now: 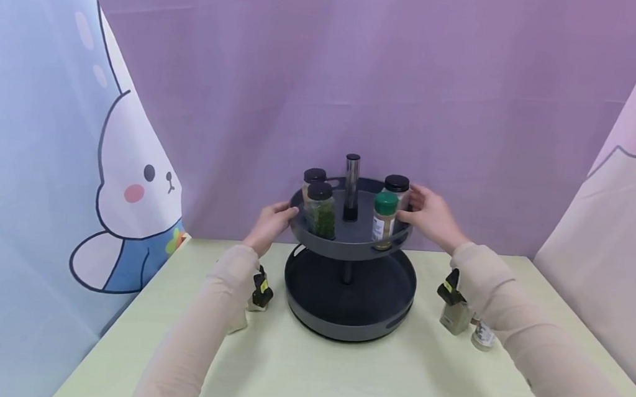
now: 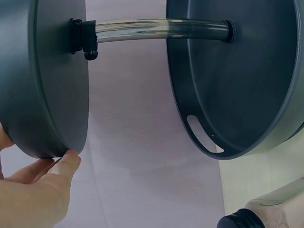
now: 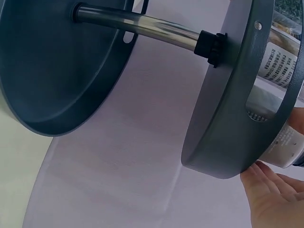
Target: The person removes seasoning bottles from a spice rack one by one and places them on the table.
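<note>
A dark grey two-tier turntable stands on the table, its upper tray above a wider lower tray on a metal post. My left hand grips the upper tray's left rim, its fingers against the outer wall in the left wrist view. At the right side, my right hand holds a black-lidded jar with pale contents between thumb and fingers; these fingertips also touch the tray's wall. Nearby on this tray are a green-capped spice bottle, a jar of green herbs and another black-lidded jar.
A small clear jar and a squarish container are on the pale table under my right forearm. By the left arm lies a black-capped jar. Purple cloth hangs close behind the turntable.
</note>
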### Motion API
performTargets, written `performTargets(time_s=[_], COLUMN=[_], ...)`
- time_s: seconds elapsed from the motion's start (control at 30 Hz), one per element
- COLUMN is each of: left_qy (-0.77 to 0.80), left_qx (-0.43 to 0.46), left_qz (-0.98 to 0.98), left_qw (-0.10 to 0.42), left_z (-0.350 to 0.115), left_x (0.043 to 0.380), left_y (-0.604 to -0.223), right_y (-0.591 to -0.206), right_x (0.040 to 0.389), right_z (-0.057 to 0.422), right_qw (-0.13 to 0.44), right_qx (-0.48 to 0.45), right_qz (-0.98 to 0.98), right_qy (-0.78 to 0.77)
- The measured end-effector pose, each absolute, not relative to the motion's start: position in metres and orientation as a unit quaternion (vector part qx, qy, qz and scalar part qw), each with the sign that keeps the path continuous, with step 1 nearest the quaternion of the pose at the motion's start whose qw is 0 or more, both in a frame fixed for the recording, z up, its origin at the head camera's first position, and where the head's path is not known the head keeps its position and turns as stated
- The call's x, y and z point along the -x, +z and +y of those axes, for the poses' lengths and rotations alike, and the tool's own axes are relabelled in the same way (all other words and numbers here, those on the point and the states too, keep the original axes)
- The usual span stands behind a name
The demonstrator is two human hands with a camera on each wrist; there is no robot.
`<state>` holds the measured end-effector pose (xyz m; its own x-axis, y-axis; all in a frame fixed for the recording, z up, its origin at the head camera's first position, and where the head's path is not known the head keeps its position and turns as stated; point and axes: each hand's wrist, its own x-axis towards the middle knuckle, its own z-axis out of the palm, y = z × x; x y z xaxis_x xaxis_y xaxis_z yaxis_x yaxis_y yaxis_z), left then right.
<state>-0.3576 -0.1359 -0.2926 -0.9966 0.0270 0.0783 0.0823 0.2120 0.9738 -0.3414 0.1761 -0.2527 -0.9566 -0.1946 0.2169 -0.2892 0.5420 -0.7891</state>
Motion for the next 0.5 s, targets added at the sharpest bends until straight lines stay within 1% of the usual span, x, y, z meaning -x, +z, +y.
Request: performTargets(time_s=[0.1, 0.33, 0.5], left_qy=[-0.625, -0.625, -0.627], left_qx=[0.034, 0.03, 0.034], left_qz=[-0.78, -0.779, -0.778], left_qw=[0.022, 0.022, 0.019], left_z=[-0.1347, -0.1337, -0.1348], left_x=[0.3576, 0.3582, 0.3567], left_y=[-0.2922, -0.2927, -0.2926], right_y=[-0.2515, -0.2522, -0.2536], right_x=[0.3437, 0.3479, 0.3502], right_z=[0.1744, 0.1684, 0.1661], right_qw=[0.059, 0.107, 0.103], right_qx=[-0.152, -0.159, -0.152], right_qz=[-0.882, -0.895, -0.888], right_qy=[0.443, 0.402, 0.422])
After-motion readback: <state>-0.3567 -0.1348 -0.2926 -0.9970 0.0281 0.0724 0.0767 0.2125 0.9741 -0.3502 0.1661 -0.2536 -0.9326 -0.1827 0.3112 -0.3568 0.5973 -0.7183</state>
